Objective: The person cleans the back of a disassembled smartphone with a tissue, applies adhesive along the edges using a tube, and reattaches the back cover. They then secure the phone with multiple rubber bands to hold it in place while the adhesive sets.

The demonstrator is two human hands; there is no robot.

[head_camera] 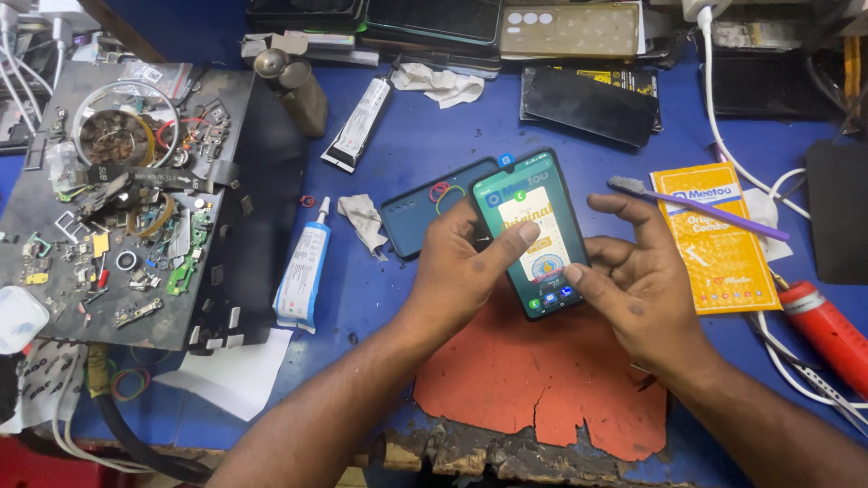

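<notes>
Both hands are busy with a dark smartphone with a lit green and yellow screen (533, 233), which sits near the middle of the view, tipped up a little above a cracked orange rubber mat (542, 380). The left hand (457, 267) curls around the phone's left edge, and its thumb lies flat across the glass. The right hand (637, 280) cups the phone from the 3 o'clock side, half closed, with its thumb pressing near the bottom corner of the screen. The step in hand looks like checking or smoothing the screen while it is switched on; I cannot tell for sure if there is a thin film on the glass. A fair next move calls for a steady grip on the edges and soft, even thumb presses, so the phone does not slip. Just behind the phone, at about 10 o'clock, lies a dark teal phone back cover (425, 212) with small rubber bands on it. At 9 o'clock from the phone lies a white glue tube with blue print (303, 271). At 3 o'clock there is a yellow paper packet (714, 239), and a purple-handled brush (692, 203) rests across it. Far to the 9 o'clock side sits a black tray full of tiny phone parts (127, 199). All of it rests on a blue worktable (434, 126).
</notes>
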